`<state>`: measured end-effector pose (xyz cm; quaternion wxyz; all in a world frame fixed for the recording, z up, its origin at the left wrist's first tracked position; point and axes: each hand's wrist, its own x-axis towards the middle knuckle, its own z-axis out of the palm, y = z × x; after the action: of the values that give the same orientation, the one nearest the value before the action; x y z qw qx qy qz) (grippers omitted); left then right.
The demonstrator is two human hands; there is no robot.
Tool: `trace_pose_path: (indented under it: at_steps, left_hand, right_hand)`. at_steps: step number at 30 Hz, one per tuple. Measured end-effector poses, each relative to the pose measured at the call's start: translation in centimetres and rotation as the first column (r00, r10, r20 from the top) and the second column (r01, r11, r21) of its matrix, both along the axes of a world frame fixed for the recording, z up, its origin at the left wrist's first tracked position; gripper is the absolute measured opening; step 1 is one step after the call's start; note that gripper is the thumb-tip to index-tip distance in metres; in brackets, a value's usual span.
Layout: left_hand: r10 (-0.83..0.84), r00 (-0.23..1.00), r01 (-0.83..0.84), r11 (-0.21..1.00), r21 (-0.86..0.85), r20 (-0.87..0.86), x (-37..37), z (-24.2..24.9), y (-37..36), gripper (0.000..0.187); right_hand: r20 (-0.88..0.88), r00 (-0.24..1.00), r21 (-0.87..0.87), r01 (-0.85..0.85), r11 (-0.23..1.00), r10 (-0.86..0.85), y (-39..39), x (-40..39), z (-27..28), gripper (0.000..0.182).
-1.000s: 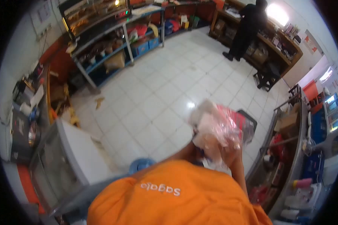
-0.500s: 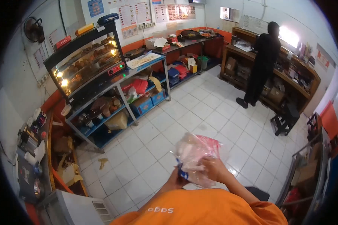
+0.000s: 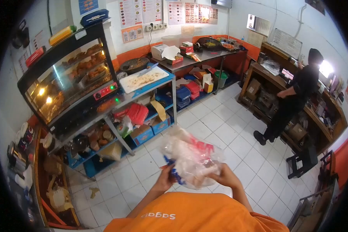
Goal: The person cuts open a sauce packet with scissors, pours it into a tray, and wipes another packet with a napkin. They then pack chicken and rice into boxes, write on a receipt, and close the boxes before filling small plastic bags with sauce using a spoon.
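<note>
Lower centre of frame: clear plastic bag (image 3: 189, 150) | left hand (image 3: 166, 178) clamped on its blue-marked left edge, right hand (image 3: 225, 177) clamped on its lower right | vs last frame, my view swung toward food warmer (image 3: 100, 92), upper left | bag still held two-handed, so I'd call handling ongoing

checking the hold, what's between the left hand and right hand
The clear bag, with whitish and red patches, lies between the left hand and the right hand in the head view. A blue patch shows by the left hand.
</note>
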<state>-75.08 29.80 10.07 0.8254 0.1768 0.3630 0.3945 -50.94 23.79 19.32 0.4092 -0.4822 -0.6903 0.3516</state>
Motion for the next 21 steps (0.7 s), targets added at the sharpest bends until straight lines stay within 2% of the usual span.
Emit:
trace_pose_path:
  at_steps: [1,3,4,5,7,8,11,12,13,14,15,16,17,18,19,20,21]
  left_hand:
    - [-0.031,0.999,0.031,1.000,0.000,0.016,2.1,0.7,2.9,0.029]
    - [-0.184,0.980,0.183,0.983,0.023,0.071,6.4,0.7,9.0,0.029]
    - [-0.209,0.975,0.209,0.978,0.007,0.070,8.2,-0.9,12.2,0.029]
    - [-0.227,0.964,0.225,0.974,0.027,0.141,10.4,-1.7,15.4,0.027]
    - [-0.180,0.977,0.191,0.978,-0.085,0.117,14.7,-2.5,21.7,0.027]
    - [-0.193,0.971,0.204,0.976,-0.070,0.140,16.7,-3.2,25.0,0.027]
    - [-0.180,0.965,0.191,0.981,-0.042,0.193,20.3,-5.3,34.5,0.031]
    - [-0.155,0.964,0.169,0.985,-0.046,0.215,21.3,-5.9,37.1,0.032]
    - [-0.132,0.961,0.147,0.988,-0.046,0.242,21.8,-5.8,39.6,0.034]
    - [-0.109,0.994,0.106,0.985,0.133,0.016,22.2,-3.4,41.8,0.035]
    - [-0.074,0.994,0.065,0.993,0.096,0.085,22.2,-3.1,45.0,0.036]
    - [-0.035,0.988,0.027,0.998,0.055,0.152,22.3,-2.9,48.3,0.037]
    - [0.124,0.977,-0.135,0.989,0.055,0.173,22.9,4.5,48.5,0.041]
    - [0.154,0.973,-0.185,0.967,0.174,0.174,22.0,2.8,52.2,0.050]
    - [0.190,0.965,-0.237,0.928,0.287,0.179,21.0,1.1,55.8,0.060]
    - [0.229,0.954,-0.289,0.874,0.390,0.193,20.0,-0.6,59.5,0.070]
    - [0.323,0.928,-0.369,0.872,0.321,0.188,18.3,-0.3,62.5,0.068]
  right_hand:
    - [-0.092,0.995,-0.051,0.033,0.998,-0.038,1.7,1.9,0.1,0.020]
    - [-0.112,0.978,0.006,0.176,0.984,-0.174,5.4,6.0,-0.7,0.018]
    - [-0.231,0.930,-0.022,0.290,0.957,-0.287,6.7,8.3,-2.4,0.019]
    - [-0.341,0.855,-0.060,0.395,0.917,-0.391,8.9,10.1,-3.5,0.019]
    - [-0.545,0.635,-0.055,0.624,0.779,-0.547,14.1,12.5,-3.7,0.019]
    - [-0.631,0.505,-0.075,0.716,0.695,-0.589,17.0,14.2,-3.5,0.020]
    - [-0.503,0.733,-0.026,0.517,0.856,-0.458,27.6,20.8,-4.6,0.018]
    - [-0.390,0.861,-0.156,0.287,0.945,-0.326,31.3,22.7,-4.4,0.021]
    - [-0.361,0.903,-0.055,0.229,0.972,-0.233,35.6,22.7,-3.5,0.017]
    - [-0.379,0.905,-0.108,0.163,0.981,-0.193,39.4,22.4,-1.4,0.015]
    - [-0.240,0.969,0.002,0.069,0.998,-0.067,43.5,22.9,0.2,0.016]
    - [-0.271,0.962,0.071,0.046,0.996,-0.025,47.1,23.0,1.3,0.021]
    - [-0.468,0.883,0.083,0.091,0.992,-0.042,50.6,23.3,1.4,0.028]
    - [-0.604,0.794,0.115,0.172,0.978,-0.069,54.6,24.3,0.3,0.036]
    - [-0.682,0.718,0.086,0.265,0.960,-0.137,58.6,24.6,1.6,0.039]
    - [-0.795,0.582,0.001,0.284,0.959,-0.172,61.9,24.9,3.3,0.037]
    - [-0.880,0.425,-0.089,0.290,0.953,-0.212,65.1,25.2,4.4,0.036]
